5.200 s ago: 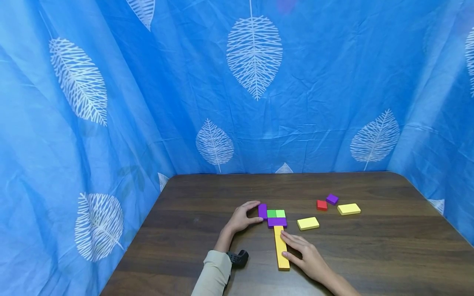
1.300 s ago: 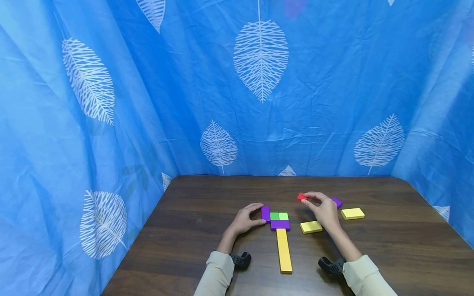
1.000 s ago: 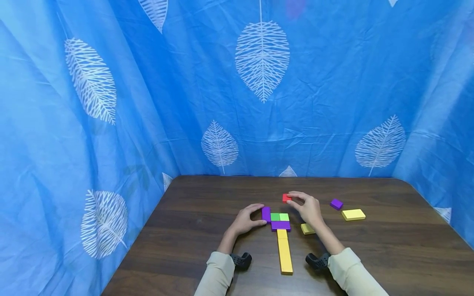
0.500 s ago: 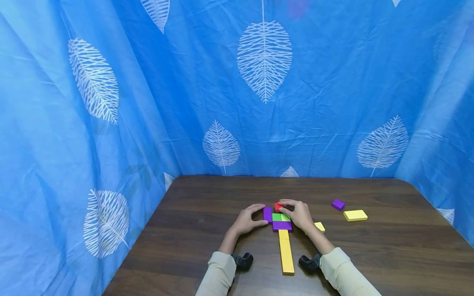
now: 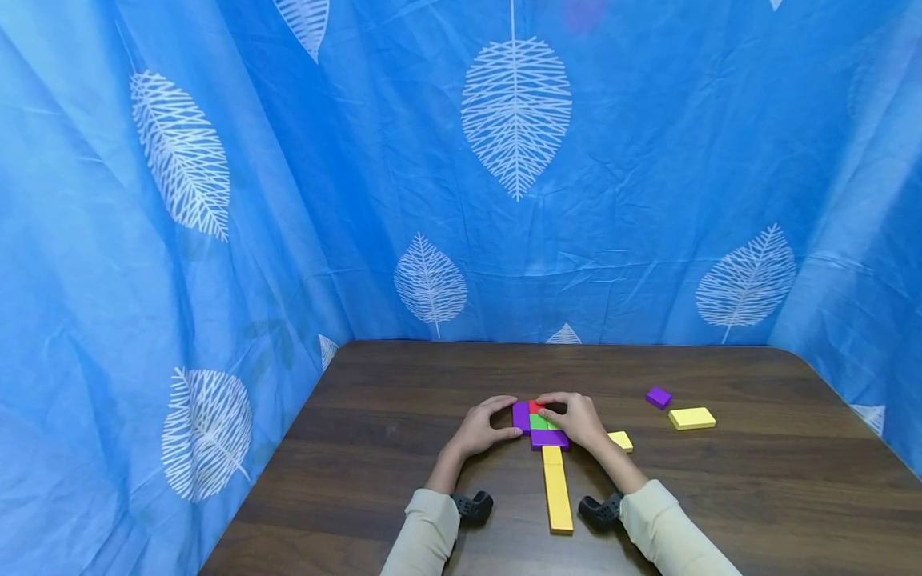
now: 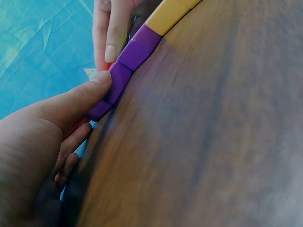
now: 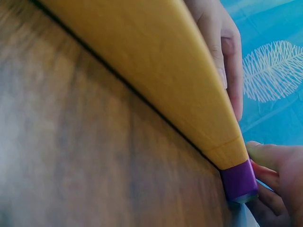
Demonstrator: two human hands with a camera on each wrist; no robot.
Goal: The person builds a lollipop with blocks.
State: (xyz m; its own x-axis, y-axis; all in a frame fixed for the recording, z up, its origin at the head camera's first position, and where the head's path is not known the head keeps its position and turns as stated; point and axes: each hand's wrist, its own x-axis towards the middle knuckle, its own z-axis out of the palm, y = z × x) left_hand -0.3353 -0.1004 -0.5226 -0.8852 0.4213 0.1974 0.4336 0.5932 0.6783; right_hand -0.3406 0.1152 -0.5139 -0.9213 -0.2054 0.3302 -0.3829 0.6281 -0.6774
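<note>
My left hand [image 5: 475, 430] holds a purple block [image 5: 521, 416] by its ends, thumb at the near end and fingers at the far one. Thumb and fingers of my right hand [image 5: 579, 421] pinch a small red block [image 5: 535, 406], partly hidden by them. It lies right of that purple block, behind the green blocks [image 5: 539, 422], which the right hand partly covers. A second purple block [image 5: 549, 439] lies crosswise in front of the green ones. From it a yellow-orange strip [image 5: 558, 496] runs toward me. In the left wrist view, the left thumb [image 6: 100, 80] presses on purple.
A pale yellow block [image 5: 622, 442] shows partly behind the right forearm. Farther right lie a small purple block [image 5: 659, 398] and another pale yellow block [image 5: 692, 418]. The wooden table [image 5: 403, 384] ends at a blue leaf-patterned curtain [image 5: 612, 160].
My right hand left the yellow-orange strip, picked up the red block at right and carried it left to behind the green blocks. The left hand stays on its purple block.
</note>
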